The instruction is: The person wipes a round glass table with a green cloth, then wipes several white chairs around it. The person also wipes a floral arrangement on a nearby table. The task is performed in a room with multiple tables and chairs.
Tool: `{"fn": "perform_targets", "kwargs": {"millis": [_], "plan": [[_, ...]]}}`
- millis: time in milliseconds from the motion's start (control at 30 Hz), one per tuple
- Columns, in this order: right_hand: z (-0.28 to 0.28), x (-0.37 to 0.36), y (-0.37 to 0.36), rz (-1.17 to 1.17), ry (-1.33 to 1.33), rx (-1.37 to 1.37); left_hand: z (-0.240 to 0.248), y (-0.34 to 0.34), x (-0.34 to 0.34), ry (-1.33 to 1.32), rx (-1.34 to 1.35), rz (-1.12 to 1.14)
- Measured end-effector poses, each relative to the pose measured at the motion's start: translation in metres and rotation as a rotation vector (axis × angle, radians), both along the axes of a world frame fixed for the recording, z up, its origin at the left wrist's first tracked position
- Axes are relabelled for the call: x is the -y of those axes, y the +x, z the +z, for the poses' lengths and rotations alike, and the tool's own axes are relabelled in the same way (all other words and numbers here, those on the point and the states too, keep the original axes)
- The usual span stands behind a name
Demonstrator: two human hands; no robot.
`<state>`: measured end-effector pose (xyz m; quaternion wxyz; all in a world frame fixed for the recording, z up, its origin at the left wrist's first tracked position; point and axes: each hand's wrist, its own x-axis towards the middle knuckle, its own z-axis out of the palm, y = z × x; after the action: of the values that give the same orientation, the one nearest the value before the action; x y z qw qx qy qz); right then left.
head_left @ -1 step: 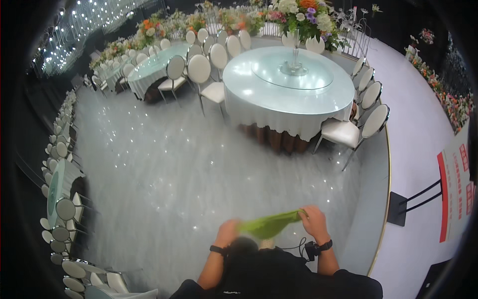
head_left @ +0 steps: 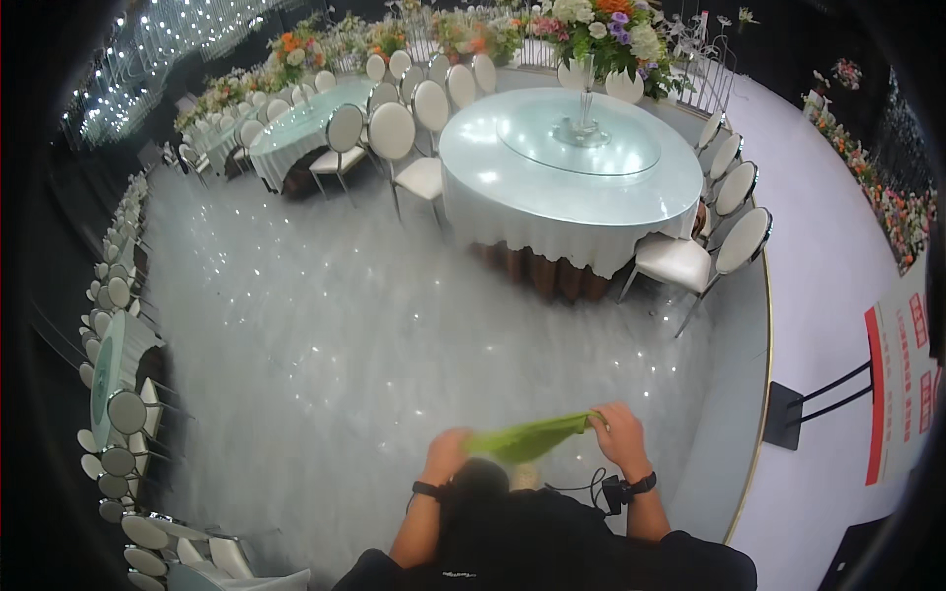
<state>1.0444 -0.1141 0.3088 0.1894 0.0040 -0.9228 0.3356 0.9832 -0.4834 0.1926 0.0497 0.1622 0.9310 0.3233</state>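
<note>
A glossy grey floor (head_left: 325, 345) takes up most of the view, bordered on the right by a pale raised walkway (head_left: 808, 295) with a gold edge. Ahead of the person stands a big round desk (head_left: 552, 202) draped in white, with a glass turntable (head_left: 631, 158) on top and a tall flower arrangement (head_left: 611, 39) rising from its middle. White chairs (head_left: 675, 264) ring it, and a white-and-red sign (head_left: 899, 384) leans on a black stand at the right. The green cloth (head_left: 522, 438) is in the air over the floor, in front of the person's chest, stretched between both hands and well apart from the desk. The right hand (head_left: 621, 433) has its fingers (head_left: 603, 414) pinched on one corner; the left hand (head_left: 448, 453) is blurred but seems closed on the other end. Each wrist wears a black band (head_left: 429, 490), and a small black device (head_left: 616, 492) with a loose cable sits by the right one. Since the previous picture, the left hand has shifted slightly up and the cloth's sagging lower edge has lifted a little; neither end has been let go, so the handling of the cloth seems to be mid-motion rather than finished.
</note>
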Motion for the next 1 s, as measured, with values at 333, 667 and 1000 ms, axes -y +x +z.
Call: {"fn": "perform_targets", "kwargs": {"millis": [333, 667, 1000], "plan": [[-0.032, -0.025, -0.181, -0.322, 0.051, 0.069, -0.054, -0.224, -0.017, 0.056, 0.022, 0.030], [-0.063, -0.059, -0.384, -0.552, -0.822, 0.183, -0.018, -0.523, -0.062, 0.278, 0.108, -0.099], [-0.139, -0.104, -0.580, -0.523, -1.168, 0.099, -0.017, -0.672, -0.131, 0.596, 0.355, 0.002]]}}
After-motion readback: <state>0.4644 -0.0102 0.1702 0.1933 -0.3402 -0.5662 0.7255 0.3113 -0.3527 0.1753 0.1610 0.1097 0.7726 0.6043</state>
